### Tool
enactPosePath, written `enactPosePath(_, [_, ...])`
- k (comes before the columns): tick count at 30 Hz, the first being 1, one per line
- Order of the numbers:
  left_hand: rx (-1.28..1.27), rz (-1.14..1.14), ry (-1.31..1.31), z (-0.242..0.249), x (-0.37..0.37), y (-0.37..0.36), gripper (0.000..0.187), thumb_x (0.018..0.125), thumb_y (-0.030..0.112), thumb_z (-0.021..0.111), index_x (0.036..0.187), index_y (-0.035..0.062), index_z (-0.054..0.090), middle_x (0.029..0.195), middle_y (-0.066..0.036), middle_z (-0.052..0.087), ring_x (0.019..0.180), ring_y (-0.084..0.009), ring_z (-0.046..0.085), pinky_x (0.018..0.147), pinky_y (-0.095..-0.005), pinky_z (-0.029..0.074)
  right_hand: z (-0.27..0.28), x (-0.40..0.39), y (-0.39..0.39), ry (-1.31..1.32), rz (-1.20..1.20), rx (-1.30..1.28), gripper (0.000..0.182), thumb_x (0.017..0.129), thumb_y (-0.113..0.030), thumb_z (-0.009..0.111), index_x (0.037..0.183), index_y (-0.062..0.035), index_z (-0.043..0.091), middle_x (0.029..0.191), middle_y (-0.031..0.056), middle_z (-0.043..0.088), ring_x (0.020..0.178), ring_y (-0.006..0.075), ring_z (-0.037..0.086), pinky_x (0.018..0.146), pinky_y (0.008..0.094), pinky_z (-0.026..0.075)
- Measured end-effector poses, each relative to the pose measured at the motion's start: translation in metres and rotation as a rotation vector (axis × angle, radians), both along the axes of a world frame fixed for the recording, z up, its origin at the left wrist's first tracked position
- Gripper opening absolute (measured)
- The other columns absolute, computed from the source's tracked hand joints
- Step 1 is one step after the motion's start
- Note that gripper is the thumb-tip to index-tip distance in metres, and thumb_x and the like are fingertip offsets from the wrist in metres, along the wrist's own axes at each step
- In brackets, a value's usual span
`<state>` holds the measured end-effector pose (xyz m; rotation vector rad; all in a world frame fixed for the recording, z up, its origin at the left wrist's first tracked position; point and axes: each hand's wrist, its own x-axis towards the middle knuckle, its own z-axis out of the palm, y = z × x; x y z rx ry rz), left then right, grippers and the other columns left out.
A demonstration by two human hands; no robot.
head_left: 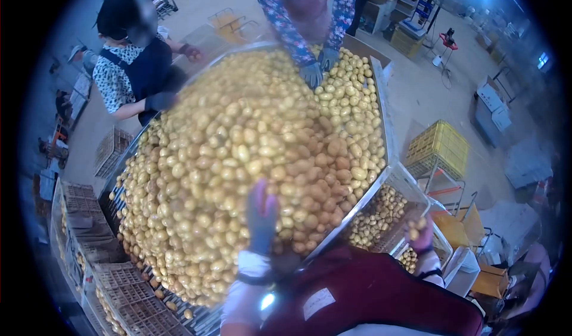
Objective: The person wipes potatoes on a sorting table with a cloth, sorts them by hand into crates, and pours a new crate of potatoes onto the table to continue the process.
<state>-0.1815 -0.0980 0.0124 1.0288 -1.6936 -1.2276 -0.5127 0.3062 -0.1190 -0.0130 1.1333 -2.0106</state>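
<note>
A large heap of small, oval, yellow-brown produce that looks like potatoes (232, 151) covers the metal-edged sorting table (386, 121). My left hand (262, 211), in a grey glove with bare fingertips, is above the near part of the heap, fingers stretched out and nothing visible in them. On the right, my right hand (420, 235) is closed around a few potatoes (415, 227), beside a plastic crate (417, 187). Smaller potatoes (376, 217) fill part of that crate.
Across the table a person in floral sleeves has gloved hands (316, 71) in the heap. Another person (134, 68) stands at the left. Brown crates (125, 282) line the near left edge. A yellow crate (438, 148) stands at the right, near an orange-yellow seat (459, 226).
</note>
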Motion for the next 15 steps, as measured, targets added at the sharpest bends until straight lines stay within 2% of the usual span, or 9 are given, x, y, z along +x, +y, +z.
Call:
enactPosePath(1, [-0.135, 0.02, -0.081, -0.005, 0.005, -0.013, 0.047, 0.095, 0.014, 0.064, 0.138, -0.0004, 0.053, 0.137, -0.016, 0.056, 0.122, -0.0299, 0.056, 0.107, -0.039, 0.043, 0.017, -0.002, 0.045, -0.258, -0.053, 0.164, 0.044, 0.099, -0.057, 0.047, 0.101, -0.0141, 0.056, 0.089, 0.006, 0.059, 0.076, 0.0222, 0.061, 0.062, 0.0348, 0.052])
enactPosePath(2, [-0.269, 0.043, -0.164, -0.01, 0.011, -0.024, 0.047, 0.093, 0.007, 0.066, 0.137, -0.0004, 0.054, 0.135, -0.013, 0.057, 0.117, -0.0254, 0.06, 0.103, -0.0355, 0.046, 0.012, -0.001, 0.075, -0.208, -0.21, 0.367, 0.043, 0.098, -0.054, 0.049, 0.105, -0.0118, 0.056, 0.093, 0.0084, 0.06, 0.081, 0.0244, 0.061, 0.067, 0.0365, 0.051])
enactPosePath(5, [-0.356, -0.146, -0.409, -0.007, 0.011, -0.044, 0.055, 0.089, 0.024, 0.068, 0.14, 0.0084, 0.054, 0.129, -0.017, 0.057, 0.129, -0.0376, 0.05, 0.115, -0.0474, 0.034, -0.041, -0.009, 0.131, 0.363, -0.265, 1.337, 0.045, 0.096, -0.045, 0.056, 0.116, -0.0049, 0.057, 0.105, 0.0153, 0.062, 0.096, 0.0307, 0.061, 0.082, 0.0414, 0.05])
enactPosePath(7, [-0.612, -0.25, -0.654, -0.016, -0.001, -0.039, 0.059, 0.087, 0.028, 0.069, 0.141, 0.0124, 0.053, 0.13, -0.016, 0.056, 0.133, -0.0395, 0.045, 0.117, -0.0537, 0.028, -0.065, -0.01, 0.104, 0.807, -0.225, 1.724, 0.048, 0.095, -0.039, 0.061, 0.123, -0.0003, 0.058, 0.113, 0.02, 0.063, 0.105, 0.035, 0.061, 0.092, 0.0447, 0.048])
enactPosePath(9, [-0.699, -0.303, -0.841, -0.024, -0.017, -0.025, 0.059, 0.087, 0.034, 0.067, 0.142, 0.017, 0.054, 0.132, -0.014, 0.054, 0.138, -0.0411, 0.038, 0.118, -0.064, 0.019, -0.06, -0.006, 0.007, 1.232, -0.315, 1.356, 0.052, 0.092, -0.031, 0.067, 0.13, 0.0023, 0.056, 0.125, 0.0217, 0.061, 0.117, 0.0378, 0.057, 0.102, 0.0449, 0.044])
enactPosePath(10, [-0.703, -0.298, -0.863, -0.026, -0.02, -0.023, 0.059, 0.087, 0.035, 0.067, 0.142, 0.0173, 0.054, 0.132, -0.014, 0.054, 0.138, -0.0413, 0.038, 0.119, -0.064, 0.019, -0.029, -0.004, -0.067, 1.086, -0.201, 1.037, 0.05, 0.093, -0.026, 0.069, 0.131, 0.0024, 0.055, 0.128, 0.0215, 0.058, 0.12, 0.0363, 0.055, 0.104, 0.0448, 0.042])
enactPosePath(12, [-0.715, -0.287, -0.907, -0.03, -0.023, -0.021, 0.059, 0.087, 0.036, 0.067, 0.142, 0.0178, 0.054, 0.132, -0.013, 0.054, 0.139, -0.0418, 0.037, 0.119, -0.0641, 0.018, 0.022, 0.016, -0.197, 1.445, -0.106, 0.753, 0.044, 0.091, -0.017, 0.061, 0.131, 0.0003, 0.056, 0.127, 0.0206, 0.06, 0.117, 0.0364, 0.057, 0.104, 0.0444, 0.043])
enactPosePath(14, [-0.71, -0.305, -0.822, -0.038, -0.017, -0.025, 0.061, 0.087, 0.037, 0.068, 0.143, 0.0186, 0.053, 0.134, -0.013, 0.053, 0.14, -0.0427, 0.035, 0.12, -0.0639, 0.018, 0.044, 0.028, -0.288, 1.579, 0.014, 0.53, 0.05, 0.092, -0.025, 0.068, 0.134, -0.0023, 0.054, 0.121, 0.0216, 0.061, 0.109, 0.039, 0.059, 0.095, 0.0461, 0.048])
enactPosePath(15, [-0.713, -0.304, -0.777, -0.04, -0.015, -0.029, 0.062, 0.086, 0.038, 0.069, 0.143, 0.0189, 0.053, 0.134, -0.012, 0.052, 0.141, -0.0432, 0.034, 0.12, -0.0638, 0.017, 0.039, 0.033, -0.323, 1.622, 0.111, 0.641, 0.057, 0.09, -0.03, 0.069, 0.138, -0.0039, 0.052, 0.122, 0.0218, 0.061, 0.108, 0.0387, 0.06, 0.095, 0.0476, 0.048])
